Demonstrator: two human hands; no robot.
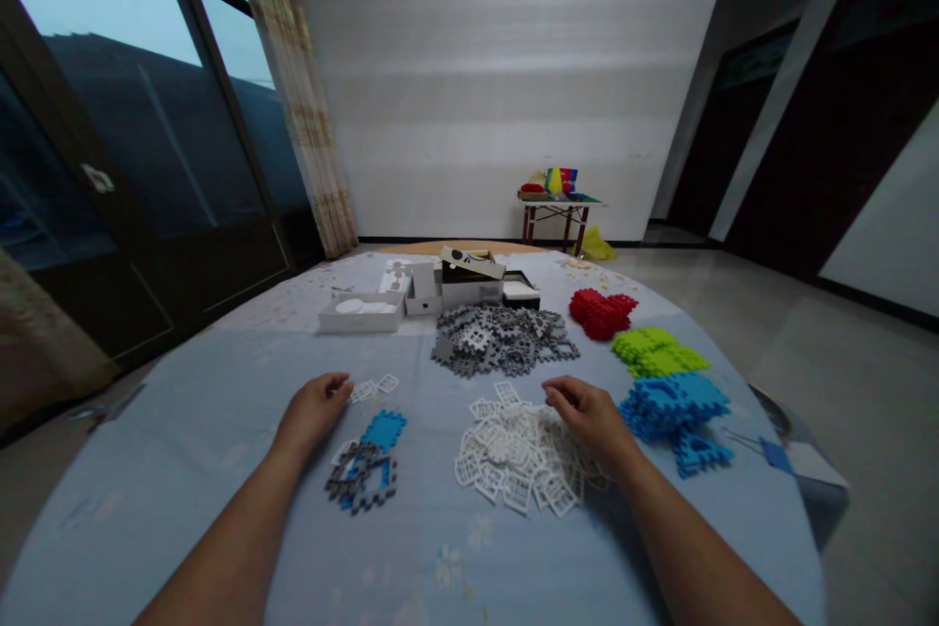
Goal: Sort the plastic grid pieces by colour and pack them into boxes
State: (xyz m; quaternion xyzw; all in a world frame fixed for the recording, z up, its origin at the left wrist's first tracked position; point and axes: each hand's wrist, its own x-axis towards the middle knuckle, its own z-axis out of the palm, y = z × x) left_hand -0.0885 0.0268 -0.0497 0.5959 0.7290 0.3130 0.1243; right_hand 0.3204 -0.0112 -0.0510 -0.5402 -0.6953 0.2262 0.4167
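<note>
My left hand (317, 411) rests on the table with its fingers loosely curled, close beside a few small white window-frame pieces (365, 392). Nothing shows between its fingers. Just nearer to me lie a flat blue interlocking tile (383, 429) and a cluster of grey toothed pieces (359, 479) mixed with blue. My right hand (587, 411) is over the right edge of a pile of white lattice window pieces (506, 450), thumb and fingers drawn together. No piece is visible in it; whether it touches the pile I cannot tell.
A heap of grey interlocking tiles (499, 337) lies mid-table, before open boxes (473, 291) and a white tray (359, 315). Red (603, 313), green (658, 352) and blue tile stacks (673, 406) line the right side. A small side table (561, 203) stands by the wall.
</note>
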